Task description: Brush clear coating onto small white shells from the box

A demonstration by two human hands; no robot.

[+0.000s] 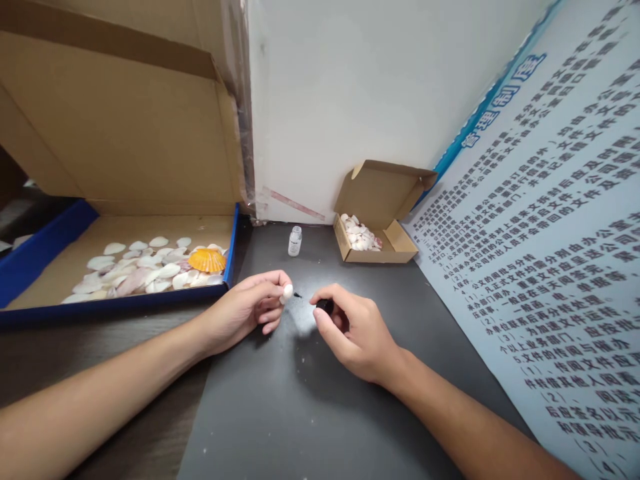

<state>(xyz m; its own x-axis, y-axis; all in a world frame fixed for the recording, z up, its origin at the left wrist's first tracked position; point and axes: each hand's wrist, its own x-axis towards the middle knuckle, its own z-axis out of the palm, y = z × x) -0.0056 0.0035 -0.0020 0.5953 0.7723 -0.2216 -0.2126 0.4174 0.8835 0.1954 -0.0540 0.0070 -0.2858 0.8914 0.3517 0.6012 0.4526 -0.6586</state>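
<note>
My left hand [253, 303] is closed, pinching a small white shell [287, 293] between thumb and fingertips. In my right hand [353, 327] is a black brush cap [325, 305], gripped between thumb and fingers. Its thin stem is hard to make out, but a dark brush tip [297, 295] shows just right of the shell; I cannot tell whether the two touch. Beyond both hands a small clear glass bottle [295, 243] with a white label stands upright, its neck uncapped.
On the left lies an open blue-edged box [233, 250] with many pale shells and one orange scallop shell [207, 260]. A small cardboard box [377, 256] of shells stands at the back right. A white wall and a printed poster [565, 280] border the dark table [260, 413].
</note>
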